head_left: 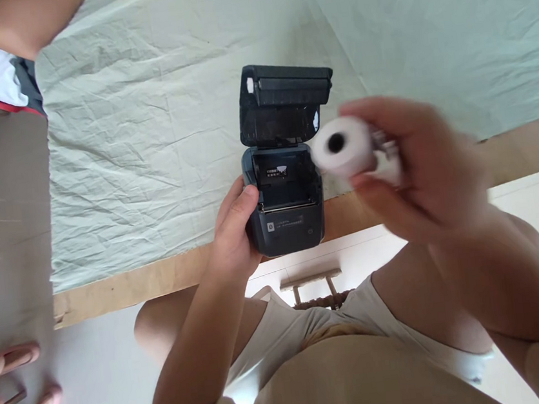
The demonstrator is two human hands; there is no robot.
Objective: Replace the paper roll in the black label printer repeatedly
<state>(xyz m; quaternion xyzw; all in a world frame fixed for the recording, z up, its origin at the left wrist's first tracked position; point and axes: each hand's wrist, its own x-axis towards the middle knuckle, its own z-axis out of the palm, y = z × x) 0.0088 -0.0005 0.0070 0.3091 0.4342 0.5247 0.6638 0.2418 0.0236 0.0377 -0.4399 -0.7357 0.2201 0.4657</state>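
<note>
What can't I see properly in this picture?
All in the head view:
Tiny writing on the black device: too small to read.
Back end of the white roll: hidden by the right grip, and blurred.
Most fingertips of the left grip: hidden behind the device.
Other person's arm: cut off by the top-left edges.

Left hand holding open printer, right hand white roll.

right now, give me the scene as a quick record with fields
left grip: on the left side of the black boxy plastic printer
right grip: holding the white hollow-cored roll, motion-blurred
printer lid: raised
roll position: outside the printer, to its right
surface: wrinkled pale green cloth, wooden edge
nearby: another person's bare arm, upper left
</note>
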